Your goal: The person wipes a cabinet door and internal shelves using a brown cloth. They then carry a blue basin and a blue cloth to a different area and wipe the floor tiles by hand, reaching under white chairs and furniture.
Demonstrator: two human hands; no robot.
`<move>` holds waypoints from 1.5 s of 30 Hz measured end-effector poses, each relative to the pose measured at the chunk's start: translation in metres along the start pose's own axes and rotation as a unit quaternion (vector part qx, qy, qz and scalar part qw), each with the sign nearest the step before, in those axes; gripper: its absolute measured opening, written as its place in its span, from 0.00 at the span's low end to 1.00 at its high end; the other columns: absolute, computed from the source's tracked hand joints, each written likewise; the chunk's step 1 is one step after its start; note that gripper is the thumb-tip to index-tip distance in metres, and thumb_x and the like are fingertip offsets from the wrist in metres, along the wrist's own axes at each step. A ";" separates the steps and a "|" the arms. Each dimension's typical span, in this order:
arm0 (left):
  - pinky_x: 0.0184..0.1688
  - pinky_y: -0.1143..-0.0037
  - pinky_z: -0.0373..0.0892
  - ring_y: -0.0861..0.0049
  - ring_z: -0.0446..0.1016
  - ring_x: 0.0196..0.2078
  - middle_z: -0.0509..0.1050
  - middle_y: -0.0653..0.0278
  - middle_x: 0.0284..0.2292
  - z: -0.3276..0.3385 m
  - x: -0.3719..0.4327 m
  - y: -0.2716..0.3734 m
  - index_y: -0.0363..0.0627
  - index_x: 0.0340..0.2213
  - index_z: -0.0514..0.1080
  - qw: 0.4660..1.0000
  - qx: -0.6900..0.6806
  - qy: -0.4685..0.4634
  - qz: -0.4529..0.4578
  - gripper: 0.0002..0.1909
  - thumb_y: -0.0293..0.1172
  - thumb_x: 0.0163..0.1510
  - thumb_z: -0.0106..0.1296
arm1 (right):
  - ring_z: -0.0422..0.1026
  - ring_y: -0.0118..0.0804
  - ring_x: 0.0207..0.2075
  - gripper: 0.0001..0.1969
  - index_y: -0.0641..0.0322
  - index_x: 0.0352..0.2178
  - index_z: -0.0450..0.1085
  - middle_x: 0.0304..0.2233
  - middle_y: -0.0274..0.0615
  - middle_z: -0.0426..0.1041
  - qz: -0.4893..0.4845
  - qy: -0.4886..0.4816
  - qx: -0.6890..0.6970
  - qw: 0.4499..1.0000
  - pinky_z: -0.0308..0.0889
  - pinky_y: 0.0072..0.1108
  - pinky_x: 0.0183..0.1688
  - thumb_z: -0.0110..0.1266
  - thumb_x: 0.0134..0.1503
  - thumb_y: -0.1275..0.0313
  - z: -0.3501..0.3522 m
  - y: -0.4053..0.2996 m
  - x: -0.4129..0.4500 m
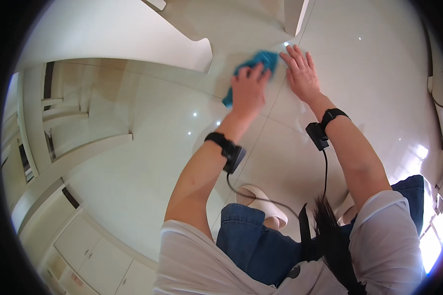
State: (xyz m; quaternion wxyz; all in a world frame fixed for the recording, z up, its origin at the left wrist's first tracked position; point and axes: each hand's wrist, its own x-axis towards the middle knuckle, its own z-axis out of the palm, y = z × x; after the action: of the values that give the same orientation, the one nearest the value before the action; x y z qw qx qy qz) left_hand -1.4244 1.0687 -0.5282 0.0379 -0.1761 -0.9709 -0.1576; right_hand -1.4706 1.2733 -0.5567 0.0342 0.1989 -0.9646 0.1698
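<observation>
My left hand (248,90) bears down on a crumpled blue cloth (266,58), which lies against the glossy tiled floor (162,147). Hand and cloth are a little blurred. The cloth's far end shows beyond my fingertips, and another corner sticks out beside my palm. To the right of it, my right hand (303,77) is empty, its fingers spread at the floor near a tile joint. Whether its palm touches the tile cannot be made out. Each wrist carries a black strap with a small device and a cable.
A white curved furniture panel (133,33) reaches in from the upper left. A white upright (293,18) meets the floor just past my right fingertips. White frame rails (92,147) stand at left, with white cabinets (103,261) below. My pale slipper (262,206) rests on the tiles.
</observation>
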 end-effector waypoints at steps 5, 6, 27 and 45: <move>0.46 0.62 0.64 0.61 0.66 0.48 0.69 0.67 0.52 -0.009 -0.054 -0.007 0.56 0.47 0.72 0.990 -0.072 -0.025 0.117 0.30 0.26 0.37 0.57 | 0.46 0.39 0.68 0.25 0.48 0.58 0.58 0.64 0.37 0.54 0.005 -0.007 0.004 1.000 0.39 0.40 0.69 0.45 0.59 0.73 -0.001 -0.001 -0.001; 0.45 0.62 0.64 0.60 0.66 0.47 0.69 0.66 0.51 -0.014 -0.062 -0.023 0.56 0.47 0.73 0.994 -0.057 -0.009 0.091 0.29 0.26 0.37 0.57 | 0.46 0.39 0.68 0.25 0.48 0.59 0.58 0.64 0.37 0.54 0.008 -0.014 0.004 1.000 0.39 0.40 0.69 0.45 0.59 0.73 -0.001 -0.001 -0.001; 0.45 0.57 0.65 0.50 0.63 0.49 0.63 0.51 0.55 -0.017 -0.055 -0.022 0.42 0.53 0.66 0.996 0.041 0.009 -0.085 0.33 0.28 0.42 0.57 | 0.46 0.39 0.68 0.26 0.50 0.59 0.58 0.63 0.37 0.54 0.014 -0.027 -0.003 1.000 0.39 0.40 0.69 0.46 0.58 0.74 -0.004 0.001 -0.001; 0.44 0.59 0.62 0.58 0.65 0.47 0.66 0.55 0.53 0.014 -0.037 0.001 0.45 0.51 0.68 0.995 -0.040 -0.016 0.091 0.30 0.27 0.42 0.54 | 0.41 0.42 0.70 0.32 0.58 0.64 0.49 0.68 0.45 0.42 0.166 -0.130 -0.069 0.975 0.44 0.47 0.67 0.45 0.58 0.74 -0.016 -0.007 0.002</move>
State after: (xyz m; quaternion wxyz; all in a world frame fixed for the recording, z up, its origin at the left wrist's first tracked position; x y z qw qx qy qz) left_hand -1.3901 1.0620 -0.5463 0.0295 -0.2674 -0.9443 -0.1894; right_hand -1.4697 1.2725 -0.5391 -0.1069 0.0531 -0.9897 0.0785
